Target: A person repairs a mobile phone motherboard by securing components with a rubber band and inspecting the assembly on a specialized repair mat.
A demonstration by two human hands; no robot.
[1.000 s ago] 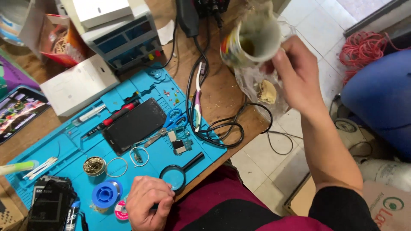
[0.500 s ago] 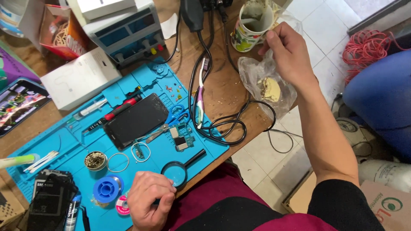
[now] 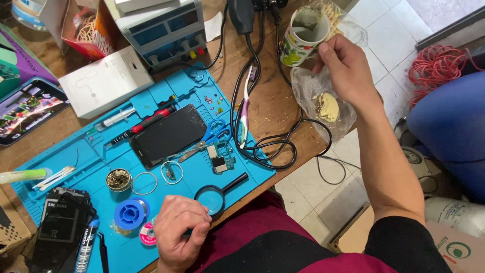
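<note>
My right hand [image 3: 346, 71] reaches to the back right of the wooden table and grips the handle of a flower-patterned mug [image 3: 299, 38], which stands upright on the table. A clear plastic bag [image 3: 323, 103] holding a piece of bread lies just under that hand. My left hand [image 3: 179, 230] rests curled on the near edge of the blue work mat [image 3: 76, 162], its fingertips touching a black magnifying glass [image 3: 217, 197]. I see nothing in it. A dark phone [image 3: 166, 134] with its back up and a small circuit board [image 3: 220, 157] lie in the middle of the mat.
Black cables [image 3: 262, 131] loop over the table's right side. A bench power supply [image 3: 161, 30] and a white box [image 3: 103, 81] stand at the back. Blue solder spool [image 3: 130, 213], blue scissors [image 3: 214, 130], red screwdriver [image 3: 146, 124], phone parts [image 3: 63, 227] lie on the mat. Red cable coil [image 3: 434, 65] is on the floor.
My right hand has brought the mug down from in front of the camera and set it on the table at the back. The left hand has stayed by the magnifying glass.
</note>
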